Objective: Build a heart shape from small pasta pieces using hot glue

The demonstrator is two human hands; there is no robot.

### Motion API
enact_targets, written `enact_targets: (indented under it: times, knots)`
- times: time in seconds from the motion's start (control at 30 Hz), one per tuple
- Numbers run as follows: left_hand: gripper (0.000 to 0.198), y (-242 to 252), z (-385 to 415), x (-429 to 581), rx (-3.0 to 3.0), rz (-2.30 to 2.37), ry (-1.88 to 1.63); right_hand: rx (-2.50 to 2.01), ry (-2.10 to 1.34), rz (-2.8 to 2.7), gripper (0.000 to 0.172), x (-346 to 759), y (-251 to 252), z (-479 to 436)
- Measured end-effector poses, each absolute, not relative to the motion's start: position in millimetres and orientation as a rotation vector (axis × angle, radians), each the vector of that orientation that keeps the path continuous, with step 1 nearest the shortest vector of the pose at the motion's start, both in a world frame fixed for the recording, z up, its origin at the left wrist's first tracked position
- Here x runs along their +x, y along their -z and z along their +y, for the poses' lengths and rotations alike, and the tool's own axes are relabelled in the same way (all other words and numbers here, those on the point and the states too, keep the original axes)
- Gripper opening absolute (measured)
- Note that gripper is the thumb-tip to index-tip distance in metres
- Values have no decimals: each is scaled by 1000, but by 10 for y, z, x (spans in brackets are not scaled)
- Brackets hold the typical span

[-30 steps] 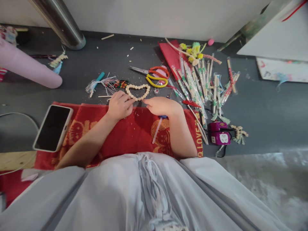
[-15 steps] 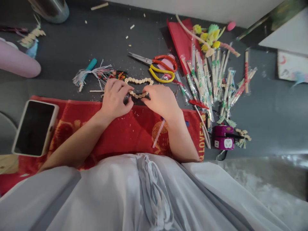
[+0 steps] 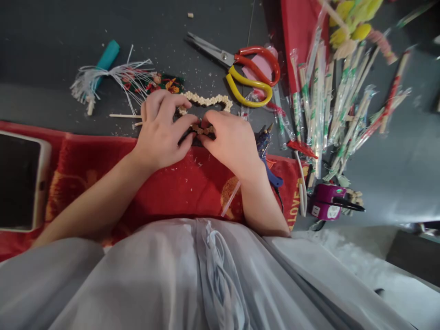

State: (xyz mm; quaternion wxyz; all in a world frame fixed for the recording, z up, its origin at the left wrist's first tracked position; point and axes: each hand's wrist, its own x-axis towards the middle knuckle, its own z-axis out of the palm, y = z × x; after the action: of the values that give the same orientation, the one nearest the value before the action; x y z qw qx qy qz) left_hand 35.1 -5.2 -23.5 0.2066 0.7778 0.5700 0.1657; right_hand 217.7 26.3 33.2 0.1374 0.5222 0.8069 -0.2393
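Note:
A wavy outline of small pale wooden pieces (image 3: 206,99), shaped like a cloud, lies on the dark table. My left hand (image 3: 161,128) has its thumb and index finger pinched at the outline's near edge. From the other side my right hand (image 3: 230,142) pinches the same edge, its fingertips almost meeting the left ones. The pieces between the fingertips are partly hidden. Beyond my right hand lie scissors (image 3: 225,57) with one red and one yellow handle. A glue gun with a blue body (image 3: 273,176) shows partly behind my right wrist.
A red towel (image 3: 165,192) covers the near table edge, with a phone (image 3: 19,181) on its left. Wrapped chopsticks (image 3: 319,101) spread at the right, near a purple power socket (image 3: 328,201). White tassel threads (image 3: 85,82) and a teal tube (image 3: 110,55) lie at the left.
The view has moved closer, so things look larger. My left thumb and index finger have drawn together, and both hands' fingertips are nearer each other. More of the glue gun shows.

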Motion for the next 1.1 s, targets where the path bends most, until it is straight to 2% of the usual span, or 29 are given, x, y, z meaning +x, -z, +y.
enact_targets:
  times: [0.2,0.67,1.1]
  knots:
    - [26,230,-21,345,2157,1572,-435,1497,753,2361,32,2188,-311,274]
    - [29,445,-2,258,2242,1477,-606,1560,709,2603,17,2236,-67,233]
    - [24,462,32,269,2289,1499,-579,1516,647,2536,25,2201,-149,222]
